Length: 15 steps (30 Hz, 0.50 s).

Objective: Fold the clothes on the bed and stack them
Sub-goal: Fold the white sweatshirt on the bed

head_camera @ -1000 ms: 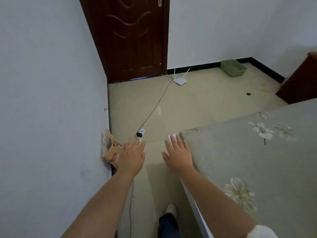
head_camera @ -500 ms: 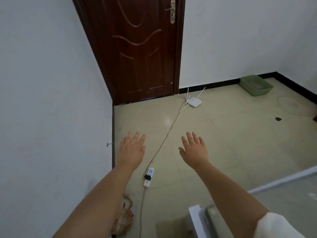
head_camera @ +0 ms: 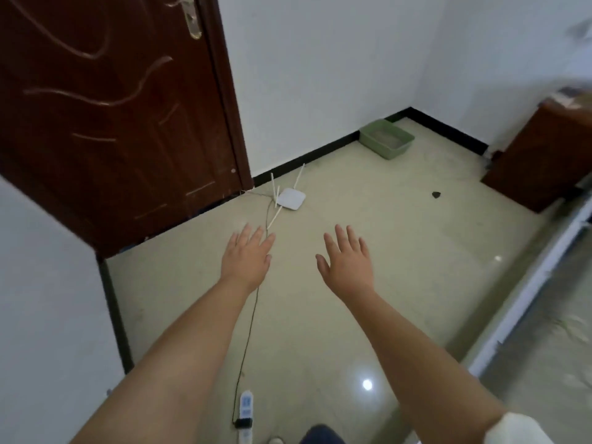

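— Where is the bed, and the clothes on it?

— One bed [head_camera: 541,318], only its edge, along the right side of the frame: a white rail and blurred grey bedding. I cannot make out any clothes on the part that shows.

— And your hands?

— Two, both stretched out over the floor [head_camera: 400,251] at mid-frame, backs up. My left hand [head_camera: 246,256] has its fingers straight and close together, holding nothing. My right hand [head_camera: 347,262] has its fingers spread a little, also holding nothing. They are well apart from the bed.

— What else do you count?

— One white router [head_camera: 290,199] with three antennas, above my left hand near the one dark wooden door [head_camera: 105,116] at upper left. One thin cable [head_camera: 253,318] runs from it down to one white power strip [head_camera: 246,415] at the bottom. One green tray [head_camera: 386,139] sits by the far wall, and one brown cabinet [head_camera: 541,155] stands at the right.
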{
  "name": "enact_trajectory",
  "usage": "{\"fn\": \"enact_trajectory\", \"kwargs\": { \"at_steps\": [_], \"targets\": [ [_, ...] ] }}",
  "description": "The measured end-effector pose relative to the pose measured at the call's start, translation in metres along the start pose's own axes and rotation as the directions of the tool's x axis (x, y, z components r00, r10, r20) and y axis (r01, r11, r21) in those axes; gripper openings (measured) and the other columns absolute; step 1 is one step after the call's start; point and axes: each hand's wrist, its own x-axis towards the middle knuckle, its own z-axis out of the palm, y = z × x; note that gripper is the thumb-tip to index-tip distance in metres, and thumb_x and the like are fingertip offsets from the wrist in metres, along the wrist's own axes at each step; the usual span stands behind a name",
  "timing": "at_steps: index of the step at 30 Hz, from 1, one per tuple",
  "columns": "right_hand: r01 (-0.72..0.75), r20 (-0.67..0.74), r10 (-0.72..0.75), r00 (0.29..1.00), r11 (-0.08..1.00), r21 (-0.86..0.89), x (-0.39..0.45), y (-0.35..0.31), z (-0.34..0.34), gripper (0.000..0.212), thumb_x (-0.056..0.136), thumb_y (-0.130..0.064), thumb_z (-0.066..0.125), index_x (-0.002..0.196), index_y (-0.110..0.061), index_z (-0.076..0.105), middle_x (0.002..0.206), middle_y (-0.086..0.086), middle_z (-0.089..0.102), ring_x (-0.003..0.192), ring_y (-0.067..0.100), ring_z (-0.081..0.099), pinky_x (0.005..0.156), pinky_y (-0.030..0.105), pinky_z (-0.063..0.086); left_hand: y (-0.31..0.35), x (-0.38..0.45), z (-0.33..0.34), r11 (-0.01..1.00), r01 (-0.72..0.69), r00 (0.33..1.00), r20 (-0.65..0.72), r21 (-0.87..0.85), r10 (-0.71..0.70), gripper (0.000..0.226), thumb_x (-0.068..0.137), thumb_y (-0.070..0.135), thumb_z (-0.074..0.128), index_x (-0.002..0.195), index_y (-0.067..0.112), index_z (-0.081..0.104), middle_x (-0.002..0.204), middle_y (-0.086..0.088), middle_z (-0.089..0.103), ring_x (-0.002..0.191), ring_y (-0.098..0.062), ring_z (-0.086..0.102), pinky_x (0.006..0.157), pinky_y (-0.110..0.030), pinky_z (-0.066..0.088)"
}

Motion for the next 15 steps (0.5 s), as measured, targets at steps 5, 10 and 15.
{"fn": "enact_trajectory", "kwargs": {
  "at_steps": [5,10,15],
  "targets": [
    [-0.261,0.018,0.261,0.965,0.965,-0.007,0.045,0.097,0.004,0.056,0.097,-0.043,0.023,0.146,-0.018,0.015,0.156,0.006,0.004,0.143,0.024,-0.002,0.114,0.039,0.001,0.096,0.111,-0.001,0.957,-0.286,0.958,-0.002,-0.045,0.286,0.050,0.098,0.033,0.028,0.146,0.026,0.014,0.155,0.002,0.008,0.143,-0.020,-0.001,0.114,-0.036,0.002],
    [-0.451,0.009,0.451,0.893,0.893,-0.013,0.091,0.215,-0.003,0.056,0.098,-0.044,0.021,0.147,-0.018,0.014,0.156,0.007,0.003,0.143,0.024,-0.001,0.115,0.038,0.002,0.201,0.221,-0.010,0.877,-0.480,0.877,-0.023,-0.033,0.479,0.050,0.098,0.034,0.027,0.146,0.025,0.015,0.155,0.002,0.007,0.143,-0.020,-0.002,0.114,-0.036,0.001],
    [-0.625,-0.061,0.624,0.779,0.781,0.009,0.138,0.339,-0.031,0.054,0.098,-0.043,0.020,0.146,-0.018,0.015,0.156,0.007,0.006,0.143,0.025,0.001,0.115,0.038,0.003,0.309,0.330,-0.039,0.793,-0.609,0.793,-0.019,-0.003,0.609,0.049,0.099,0.034,0.026,0.146,0.027,0.014,0.155,0.002,0.008,0.143,-0.020,-0.002,0.114,-0.035,0.002]
  ]
}}
